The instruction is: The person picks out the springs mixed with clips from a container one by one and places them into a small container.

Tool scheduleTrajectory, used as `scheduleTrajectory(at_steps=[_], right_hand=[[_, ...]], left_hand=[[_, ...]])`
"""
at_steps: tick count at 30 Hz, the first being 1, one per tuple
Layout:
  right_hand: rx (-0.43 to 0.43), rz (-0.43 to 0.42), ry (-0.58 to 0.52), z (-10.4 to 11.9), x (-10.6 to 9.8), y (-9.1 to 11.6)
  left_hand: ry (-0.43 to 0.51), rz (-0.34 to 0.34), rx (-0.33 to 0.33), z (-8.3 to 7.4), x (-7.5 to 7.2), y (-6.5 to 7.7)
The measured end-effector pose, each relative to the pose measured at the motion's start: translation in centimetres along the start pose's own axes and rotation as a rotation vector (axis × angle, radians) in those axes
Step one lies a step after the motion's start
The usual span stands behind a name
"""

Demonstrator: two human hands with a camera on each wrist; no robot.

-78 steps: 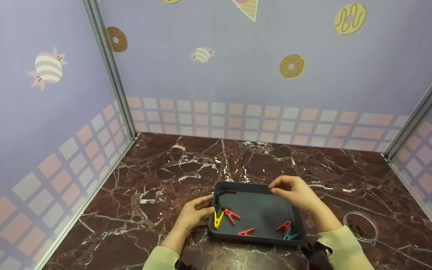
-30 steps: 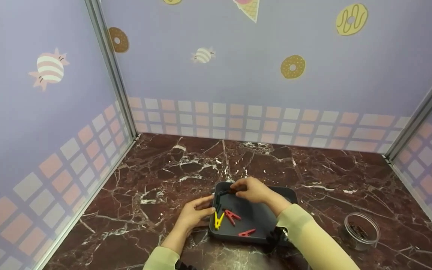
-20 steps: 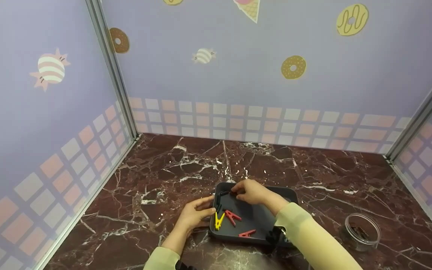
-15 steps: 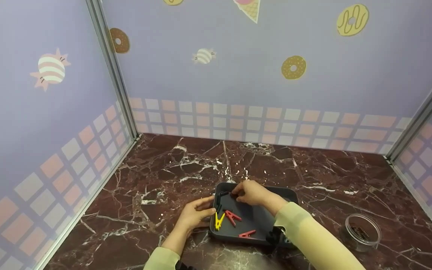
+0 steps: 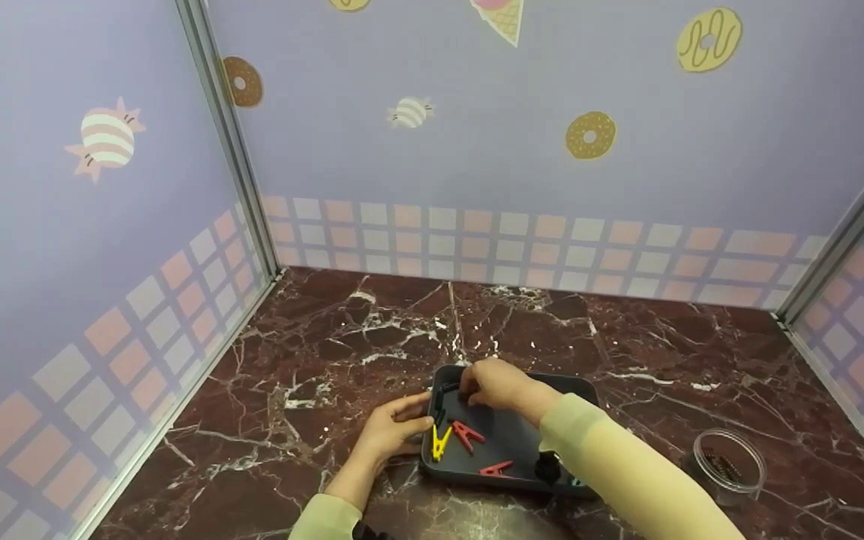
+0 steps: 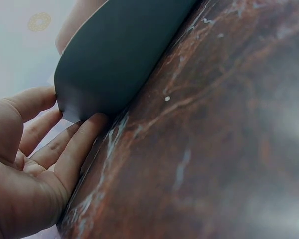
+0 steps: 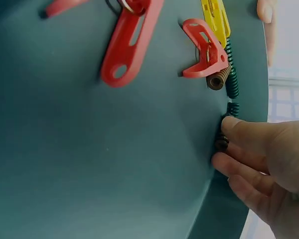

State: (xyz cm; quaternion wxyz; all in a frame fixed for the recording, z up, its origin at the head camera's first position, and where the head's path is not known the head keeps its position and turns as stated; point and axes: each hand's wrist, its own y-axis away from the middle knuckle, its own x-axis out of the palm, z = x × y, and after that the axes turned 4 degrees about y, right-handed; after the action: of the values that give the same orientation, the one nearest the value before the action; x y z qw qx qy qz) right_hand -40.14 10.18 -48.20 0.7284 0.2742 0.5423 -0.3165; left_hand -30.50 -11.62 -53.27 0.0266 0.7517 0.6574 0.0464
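Right, the dark brown coil spring (image 7: 222,143) is inside the dark grey tray (image 5: 508,439), against the far wall by the far-left corner. It lies on its side, long axis along that wall, hollow end pointing away from the corner; its other end faces a short green spring (image 7: 233,108), roughly in line.

Right hand (image 5: 498,382): grip is on the brown coil, pinched between thumb and fingers. Left hand (image 5: 387,429): grip not clenched, fingers fairly straight against the tray's left side.

Head view: fingers hide the held coil, and the corner springs read as black strips. Right wrist view gives actual windings and green colour, plus a second brown spring (image 7: 218,79) just beside a red clip (image 7: 207,50). Left wrist view has fingertips low on the tray's outer wall, close to the marbled worktop (image 6: 204,149).

Tray contents: springs, that red clip, a yellow clip (image 5: 439,442) with legs spread toward the far wall, another red clip (image 5: 496,470) by the near wall. Sleeve (image 5: 627,457) covers the right end. Clear round tub (image 5: 732,495) stands right of the tray, apart from it, loose brown springs inside.
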Motion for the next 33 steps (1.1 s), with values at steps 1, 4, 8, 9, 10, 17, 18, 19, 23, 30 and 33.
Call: scheduleTrajectory(at_steps=[1,4,8,9,10,17,18,19,23,30,33], right_hand=[[-0.014,-0.002,0.005,-0.1,0.0,0.0],[-0.053,-0.005,0.010,-0.3,0.1,0.0],[-0.107,-0.004,0.003,-0.6,0.2,0.0],[-0.118,-0.005,0.003,-0.7,0.2,0.0],[-0.127,-0.005,0.001,-0.7,0.3,-0.1],[-0.163,-0.010,-0.036,-0.9,0.5,0.1],[-0.168,-0.013,-0.048,-1.0,0.5,0.1],[-0.170,-0.014,-0.063,-1.1,0.5,0.1],[-0.155,-0.021,-0.143,-1.4,0.6,0.4],[-0.117,-0.027,-0.256,-2.1,0.5,0.8],[-0.114,-0.022,-0.300,-2.4,0.3,1.1]], left_hand=[[-0.003,-0.001,0.003,0.0,0.0,0.0],[-0.019,-0.007,0.016,0.1,-0.1,0.0],[0.002,0.004,0.002,0.1,-0.1,0.0],[0.008,0.008,-0.001,0.1,-0.1,0.1],[0.015,0.013,-0.002,0.1,-0.1,0.0],[0.038,0.013,-0.008,0.0,0.0,0.0],[0.036,0.012,-0.008,0.0,0.0,0.0],[0.035,0.012,-0.008,0.0,0.0,0.0],[-0.001,0.002,0.010,0.0,0.0,-0.1],[-0.008,0.001,0.012,0.1,0.0,0.0],[-0.016,0.004,0.025,0.2,0.0,-0.1]])
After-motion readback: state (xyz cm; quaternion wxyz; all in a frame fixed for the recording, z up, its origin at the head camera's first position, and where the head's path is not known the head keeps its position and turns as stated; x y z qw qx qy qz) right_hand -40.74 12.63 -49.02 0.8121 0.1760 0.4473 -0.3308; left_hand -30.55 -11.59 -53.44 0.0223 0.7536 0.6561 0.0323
